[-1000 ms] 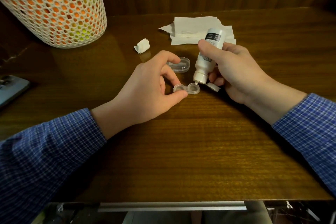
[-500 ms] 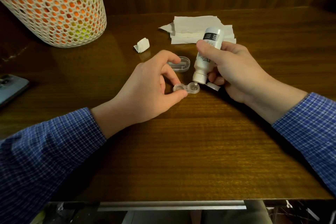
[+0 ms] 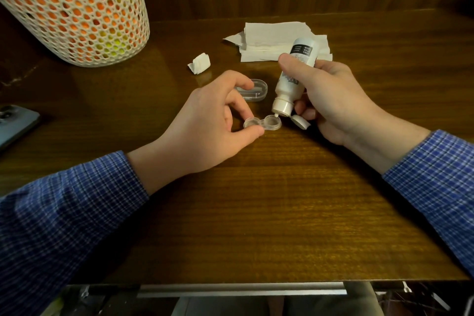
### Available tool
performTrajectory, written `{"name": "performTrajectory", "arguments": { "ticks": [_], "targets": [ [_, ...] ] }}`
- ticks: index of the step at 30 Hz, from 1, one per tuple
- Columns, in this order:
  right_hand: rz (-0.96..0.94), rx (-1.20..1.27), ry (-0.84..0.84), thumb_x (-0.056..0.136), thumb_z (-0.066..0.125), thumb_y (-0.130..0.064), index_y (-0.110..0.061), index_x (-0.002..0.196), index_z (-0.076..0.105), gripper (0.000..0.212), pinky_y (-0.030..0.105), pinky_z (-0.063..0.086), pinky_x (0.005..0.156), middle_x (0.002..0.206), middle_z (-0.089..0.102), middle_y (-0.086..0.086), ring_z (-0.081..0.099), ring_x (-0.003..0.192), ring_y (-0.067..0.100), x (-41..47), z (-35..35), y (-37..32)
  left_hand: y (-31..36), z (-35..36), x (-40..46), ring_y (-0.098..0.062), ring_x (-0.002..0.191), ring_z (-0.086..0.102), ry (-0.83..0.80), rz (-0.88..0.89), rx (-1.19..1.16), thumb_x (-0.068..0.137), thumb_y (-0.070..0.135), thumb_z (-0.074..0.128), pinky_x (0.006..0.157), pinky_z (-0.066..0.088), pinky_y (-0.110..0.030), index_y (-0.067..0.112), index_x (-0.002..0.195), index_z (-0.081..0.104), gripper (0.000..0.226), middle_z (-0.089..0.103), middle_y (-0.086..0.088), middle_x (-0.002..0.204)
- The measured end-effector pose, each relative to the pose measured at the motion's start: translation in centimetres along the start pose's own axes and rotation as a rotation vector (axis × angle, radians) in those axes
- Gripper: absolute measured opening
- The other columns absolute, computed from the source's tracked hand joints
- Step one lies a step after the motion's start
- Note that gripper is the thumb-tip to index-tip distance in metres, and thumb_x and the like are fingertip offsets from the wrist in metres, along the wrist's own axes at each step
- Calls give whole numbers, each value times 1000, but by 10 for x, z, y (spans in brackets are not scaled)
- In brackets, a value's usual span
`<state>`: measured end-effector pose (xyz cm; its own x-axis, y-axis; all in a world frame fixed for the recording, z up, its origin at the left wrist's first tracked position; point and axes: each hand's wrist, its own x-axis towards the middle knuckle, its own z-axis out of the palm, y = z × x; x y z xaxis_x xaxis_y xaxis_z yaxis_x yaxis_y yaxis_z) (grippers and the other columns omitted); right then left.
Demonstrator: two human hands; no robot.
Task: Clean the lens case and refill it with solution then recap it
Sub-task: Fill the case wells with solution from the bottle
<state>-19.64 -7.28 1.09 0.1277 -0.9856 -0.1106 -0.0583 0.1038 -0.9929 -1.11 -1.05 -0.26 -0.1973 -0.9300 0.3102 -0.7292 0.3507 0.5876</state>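
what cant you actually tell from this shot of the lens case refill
All in the head view:
- Liquid level in the lens case: the clear wells are too small to read.
- Label text on the solution bottle: blurred, partly covered by the right hand.
- Contents of the clear box: the left hand hides part of it.
- Dark device: cut off by the left edge.

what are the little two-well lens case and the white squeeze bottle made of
Small clear two-well lens case: looks like glossy transparent plastic, since the wood shows through it. White squeeze bottle with dark label: probably opaque, smooth plastic with a soft sheen; whether its walls flex cannot be told.
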Motion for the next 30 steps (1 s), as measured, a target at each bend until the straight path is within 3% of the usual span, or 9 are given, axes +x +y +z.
{"name": "performTrajectory", "arguments": {
  "ticks": [13,30],
  "targets": [
    [-17,-32,-17,94,70,-46,-24,110,67,27,16,38,39,87,71,-1,54,44,4,-2,1,-1,1,0,-1,-13,54,63,-3,-15,-10,83,30,85,52,48,-13,15,137,53,64,73,13,92],
    [0,-23,-33,93,72,-45,-25,106,68,24,15,39,40,83,71,-4,54,46,4,-1,0,0,1,0,0,-11,54,63,1,-27,-18,82,29,85,52,47,-13,16,136,53,64,74,11,91]
  ]
}}
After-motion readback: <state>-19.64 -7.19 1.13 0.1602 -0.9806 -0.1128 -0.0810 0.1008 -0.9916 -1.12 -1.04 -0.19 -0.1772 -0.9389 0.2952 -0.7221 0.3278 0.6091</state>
